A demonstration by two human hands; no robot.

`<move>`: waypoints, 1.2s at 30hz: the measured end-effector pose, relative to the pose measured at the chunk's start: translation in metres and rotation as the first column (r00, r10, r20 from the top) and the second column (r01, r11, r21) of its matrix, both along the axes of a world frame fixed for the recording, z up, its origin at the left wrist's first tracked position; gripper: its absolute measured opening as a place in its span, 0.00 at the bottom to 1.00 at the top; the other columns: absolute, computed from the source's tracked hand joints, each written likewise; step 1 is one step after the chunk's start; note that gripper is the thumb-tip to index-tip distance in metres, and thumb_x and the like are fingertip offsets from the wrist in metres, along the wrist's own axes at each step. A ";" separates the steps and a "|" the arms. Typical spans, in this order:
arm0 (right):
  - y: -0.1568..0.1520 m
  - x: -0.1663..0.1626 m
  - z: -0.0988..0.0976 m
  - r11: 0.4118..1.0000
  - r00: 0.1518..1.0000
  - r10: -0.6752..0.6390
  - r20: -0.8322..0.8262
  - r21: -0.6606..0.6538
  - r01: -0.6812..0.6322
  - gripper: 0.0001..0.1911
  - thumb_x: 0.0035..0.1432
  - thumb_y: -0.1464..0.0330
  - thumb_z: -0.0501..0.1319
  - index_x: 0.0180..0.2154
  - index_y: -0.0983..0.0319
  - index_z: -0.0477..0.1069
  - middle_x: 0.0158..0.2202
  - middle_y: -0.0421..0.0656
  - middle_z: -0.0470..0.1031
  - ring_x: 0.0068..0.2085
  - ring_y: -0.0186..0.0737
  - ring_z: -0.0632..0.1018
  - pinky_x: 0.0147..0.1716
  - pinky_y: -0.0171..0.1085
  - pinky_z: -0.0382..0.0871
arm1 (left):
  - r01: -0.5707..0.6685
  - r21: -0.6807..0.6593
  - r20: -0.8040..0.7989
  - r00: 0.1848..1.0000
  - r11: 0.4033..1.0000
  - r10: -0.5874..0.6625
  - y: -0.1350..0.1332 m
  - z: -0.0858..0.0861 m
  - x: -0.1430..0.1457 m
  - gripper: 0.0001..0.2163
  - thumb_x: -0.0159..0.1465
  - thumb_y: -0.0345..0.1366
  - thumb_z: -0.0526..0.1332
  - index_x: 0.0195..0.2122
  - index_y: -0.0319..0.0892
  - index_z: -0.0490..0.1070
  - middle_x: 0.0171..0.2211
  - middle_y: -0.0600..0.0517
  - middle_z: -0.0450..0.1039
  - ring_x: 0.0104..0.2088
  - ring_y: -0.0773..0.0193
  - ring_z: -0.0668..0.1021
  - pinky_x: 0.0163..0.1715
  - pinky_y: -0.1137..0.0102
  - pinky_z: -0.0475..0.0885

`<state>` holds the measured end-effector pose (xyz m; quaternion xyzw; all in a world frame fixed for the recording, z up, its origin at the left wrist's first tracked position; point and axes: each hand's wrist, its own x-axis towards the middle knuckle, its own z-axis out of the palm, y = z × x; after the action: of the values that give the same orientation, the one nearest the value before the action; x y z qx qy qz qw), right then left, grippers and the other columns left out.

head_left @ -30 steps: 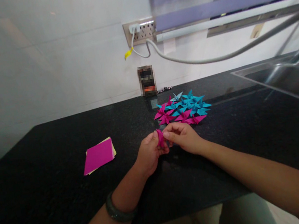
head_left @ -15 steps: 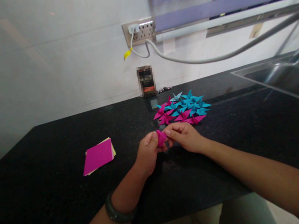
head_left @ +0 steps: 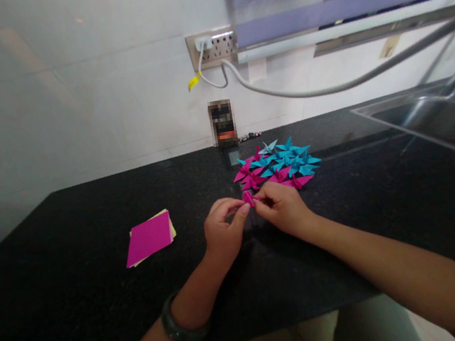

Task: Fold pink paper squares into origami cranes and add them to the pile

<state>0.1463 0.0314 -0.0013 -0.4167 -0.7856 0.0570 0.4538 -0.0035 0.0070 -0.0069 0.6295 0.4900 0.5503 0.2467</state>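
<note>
A small folded piece of magenta paper [head_left: 249,198] is pinched between my two hands above the black countertop [head_left: 70,226]. My left hand [head_left: 221,233] grips its left side with thumb and fingertips, a dark bangle on that wrist. My right hand [head_left: 282,208] pinches its right side with curled fingers. Just beyond my hands lies a cluster of several finished magenta and blue paper cranes [head_left: 280,165]. To the left sits a small stack of flat paper squares [head_left: 149,238], magenta on top with yellow underneath.
A small dark box [head_left: 222,123] stands against the white wall. Above it a wall socket [head_left: 212,49] holds a plug with a thick grey cable running right. A steel sink [head_left: 432,119] fills the counter's far right. The counter's front edge runs below my forearms.
My hands have moved slightly away from me toward the cranes. My left fingers have shifted up to pinch the paper's tip, and the magenta piece now looks smaller and more tightly folded.
</note>
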 end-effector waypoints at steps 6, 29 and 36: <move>0.001 0.003 0.001 0.983 0.990 0.097 0.104 0.142 -0.112 0.09 0.54 0.72 0.55 0.22 0.64 0.66 0.21 0.41 0.67 0.23 0.32 0.68 0.23 0.31 0.59 | 0.122 -0.097 0.052 0.992 0.988 -0.117 -0.001 -0.001 0.000 0.13 0.50 0.38 0.66 0.35 0.38 0.73 0.35 0.48 0.73 0.35 0.62 0.77 0.37 0.69 0.74; 0.005 0.008 0.003 0.934 0.934 0.358 0.016 -0.016 -0.358 0.16 0.55 0.75 0.55 0.47 0.64 0.66 0.39 0.48 0.72 0.35 0.35 0.73 0.33 0.35 0.70 | 0.173 0.243 -0.407 0.911 0.955 -0.062 0.005 0.004 -0.013 0.04 0.58 0.29 0.56 0.29 0.40 0.69 0.42 0.45 0.74 0.44 0.61 0.75 0.44 0.65 0.69; 0.006 0.008 0.000 0.958 0.962 0.271 -0.028 -0.092 -0.272 0.08 0.55 0.71 0.57 0.39 0.63 0.68 0.35 0.46 0.73 0.33 0.35 0.74 0.31 0.34 0.69 | 0.095 0.249 -0.356 0.935 0.964 -0.001 0.005 0.005 -0.012 0.05 0.58 0.29 0.57 0.29 0.40 0.72 0.34 0.48 0.77 0.36 0.64 0.77 0.39 0.69 0.71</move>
<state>0.1542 0.0378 -0.0008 -0.3256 -0.8283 0.1590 0.4272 -0.0153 0.0115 -0.0021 0.7568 0.4334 0.4823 0.0828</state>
